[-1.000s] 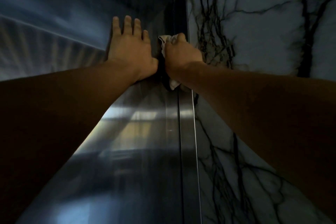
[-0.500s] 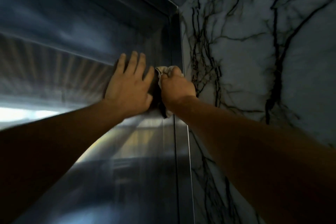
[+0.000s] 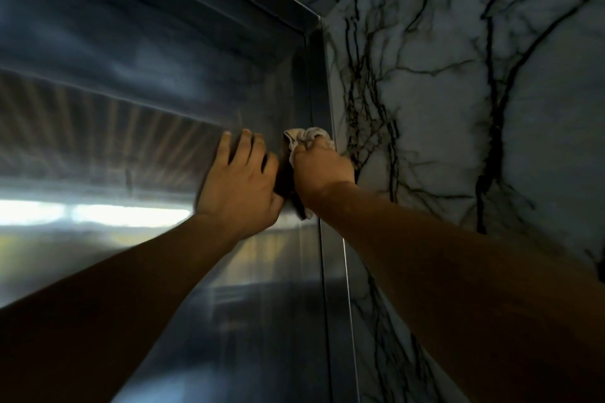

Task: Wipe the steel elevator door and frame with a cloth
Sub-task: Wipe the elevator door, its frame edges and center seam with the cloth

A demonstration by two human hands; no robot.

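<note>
The steel elevator door fills the lower middle, with its steel frame running up the right side to a top corner. My right hand is closed around a crumpled pale cloth and presses it against the frame's inner face, well below the top corner. A dark end of the cloth hangs below the fist. My left hand lies flat on the steel just left of the cloth, fingers spread and pointing up.
A white marble wall with black veins adjoins the frame on the right. The steel header panel spans the top left and reflects bright light lower down.
Both hands now sit lower in the view, and more of the frame's top corner and marble shows above them. The left hand's fingers are spread wider.
</note>
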